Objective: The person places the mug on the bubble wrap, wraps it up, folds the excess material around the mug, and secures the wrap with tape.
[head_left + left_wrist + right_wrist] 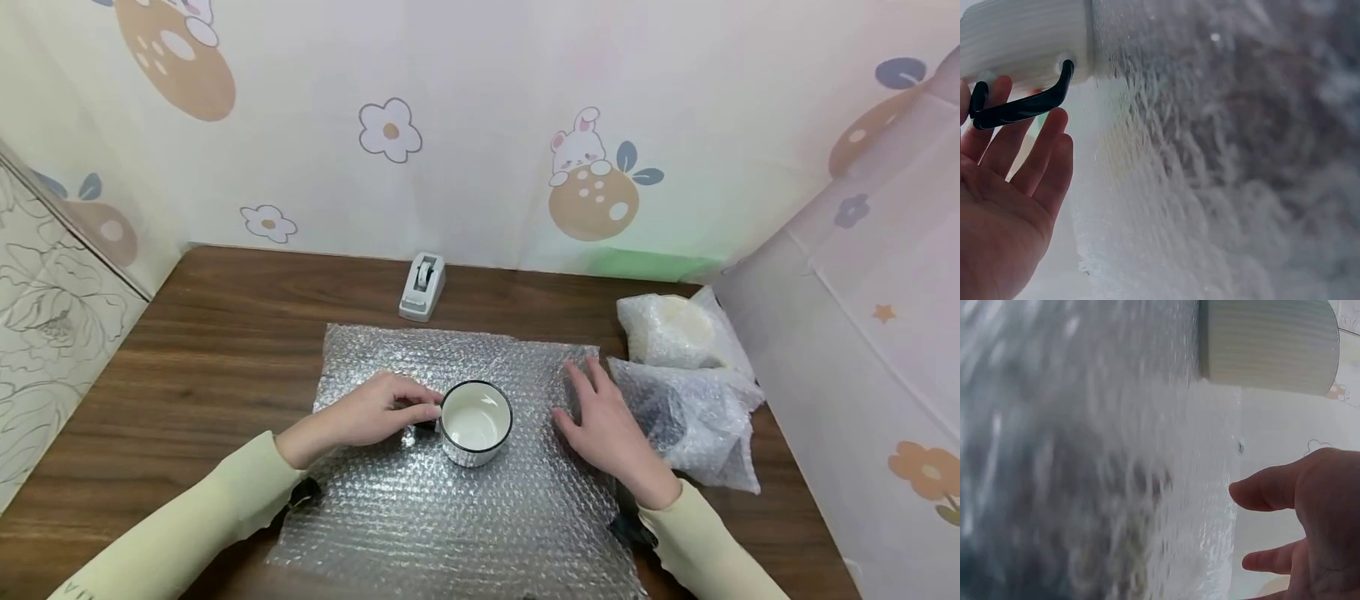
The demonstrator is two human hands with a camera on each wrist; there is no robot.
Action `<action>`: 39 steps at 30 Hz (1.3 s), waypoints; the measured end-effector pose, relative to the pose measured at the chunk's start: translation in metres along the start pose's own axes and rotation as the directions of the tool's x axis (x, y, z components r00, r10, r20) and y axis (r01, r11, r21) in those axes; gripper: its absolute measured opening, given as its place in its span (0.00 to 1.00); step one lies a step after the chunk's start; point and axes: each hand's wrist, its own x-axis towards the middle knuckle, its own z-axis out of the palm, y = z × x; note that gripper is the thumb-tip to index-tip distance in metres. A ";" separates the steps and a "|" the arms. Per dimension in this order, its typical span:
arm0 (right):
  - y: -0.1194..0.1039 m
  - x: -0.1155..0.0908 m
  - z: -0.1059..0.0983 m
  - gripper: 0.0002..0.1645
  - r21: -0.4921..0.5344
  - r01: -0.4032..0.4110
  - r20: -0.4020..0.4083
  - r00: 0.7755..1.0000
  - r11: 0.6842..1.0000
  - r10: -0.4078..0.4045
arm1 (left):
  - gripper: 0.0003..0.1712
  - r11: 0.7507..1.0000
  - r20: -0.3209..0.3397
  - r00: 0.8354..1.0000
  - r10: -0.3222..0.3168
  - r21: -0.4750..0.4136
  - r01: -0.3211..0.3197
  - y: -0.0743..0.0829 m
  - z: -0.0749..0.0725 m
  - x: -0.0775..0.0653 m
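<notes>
A white enamel mug (476, 417) with a dark rim and ribbed sides stands upright on a sheet of bubble wrap (465, 517). My left hand (386, 410) is at the mug's left side. In the left wrist view, the thumb and forefinger pinch the upper end of its black handle (1022, 111), while the other fingers extend loosely below. To the right of the mug, my right hand (603, 425) has its fingers spread over the right part of the sheet. The right wrist view shows that hand (1329, 519) apart from the mug, holding nothing.
A white tape dispenser (422, 287) stands behind the sheet on the brown wooden table (225, 333). At the right lie two bubble-wrapped bundles, the rear one (675, 329) pale and the front one (697, 421) with something dark inside. A patterned cloth (480, 183) hangs behind the table.
</notes>
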 end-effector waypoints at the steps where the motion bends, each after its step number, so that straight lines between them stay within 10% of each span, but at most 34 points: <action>1: 0.000 0.001 0.001 0.44 0.003 -0.008 -0.007 1.000 1.000 0.008 | 0.19 1.000 0.003 1.000 -0.003 -0.003 0.003 0.000 0.000 0.000; 15: 0.002 0.012 -0.001 0.53 0.077 -0.003 -0.191 0.981 0.997 0.018 | 0.20 0.997 0.081 0.996 -0.047 -0.064 0.052 0.003 -0.006 0.000; 21: -0.002 0.011 -0.010 0.19 0.104 0.086 -0.263 0.963 0.991 -0.056 | 0.19 0.996 0.085 0.995 -0.046 -0.068 0.052 0.002 -0.007 -0.001; 25: -0.011 0.004 -0.026 0.09 0.269 0.075 -0.163 0.986 0.960 -0.031 | 0.20 0.996 0.082 0.996 -0.044 -0.068 0.050 0.002 -0.007 -0.002; 28: -0.020 0.000 -0.039 0.12 0.535 0.035 -0.007 0.999 0.844 -0.037 | 0.21 0.996 0.080 0.995 -0.051 -0.071 0.057 0.003 -0.008 -0.002; 33: -0.038 -0.004 -0.053 0.19 0.863 -0.084 0.199 0.963 0.498 -0.182 | 0.20 0.996 0.080 0.995 -0.052 -0.070 0.057 0.004 -0.009 -0.002; 39: -0.051 -0.007 -0.052 0.25 0.939 -0.117 0.233 0.908 0.324 -0.347 | 0.18 0.997 0.088 0.995 -0.050 -0.060 0.056 0.003 -0.010 -0.002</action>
